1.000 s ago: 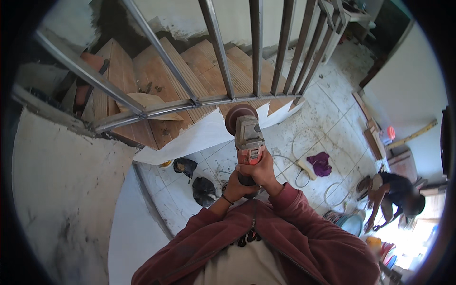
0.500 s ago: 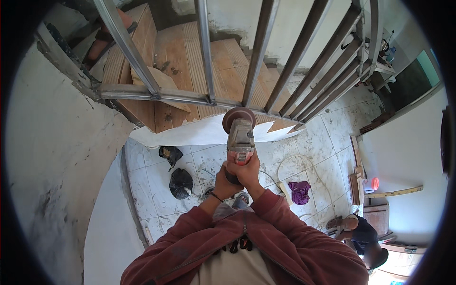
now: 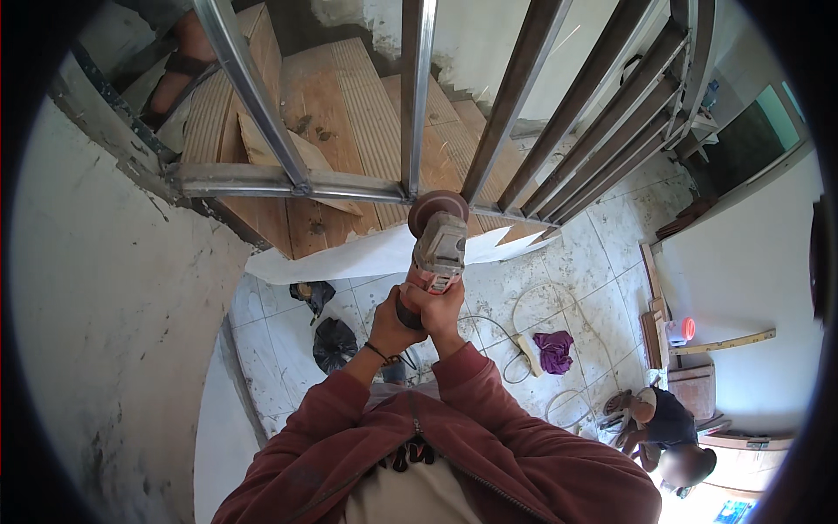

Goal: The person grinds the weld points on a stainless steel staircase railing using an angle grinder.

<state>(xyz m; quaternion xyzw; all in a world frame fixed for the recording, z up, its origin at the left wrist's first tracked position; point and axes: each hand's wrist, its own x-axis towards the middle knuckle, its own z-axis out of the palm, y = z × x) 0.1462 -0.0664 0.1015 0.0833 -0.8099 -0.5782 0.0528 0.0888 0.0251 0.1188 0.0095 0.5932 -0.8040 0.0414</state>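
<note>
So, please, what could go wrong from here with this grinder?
The disc of the grinder is very close to the metal railing, so it might catch and kick.
The left hand and right hand are bare; a slip could injure them.
Beyond the railing, someone's sandalled foot may be exposed to flying particles.

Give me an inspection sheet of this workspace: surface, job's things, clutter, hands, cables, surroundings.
Surface: dirty tiled floor below wooden stairs.
Job's things: grinder, its disc at the metal railing's bottom rail; contact unclear.
Clutter: black bag and purple cloth on floor.
Hands: left hand and right hand grip the grinder.
Cables: thin cable curls across floor.
Surroundings: co-worker bent low, right; sandalled foot, upper left.
</note>
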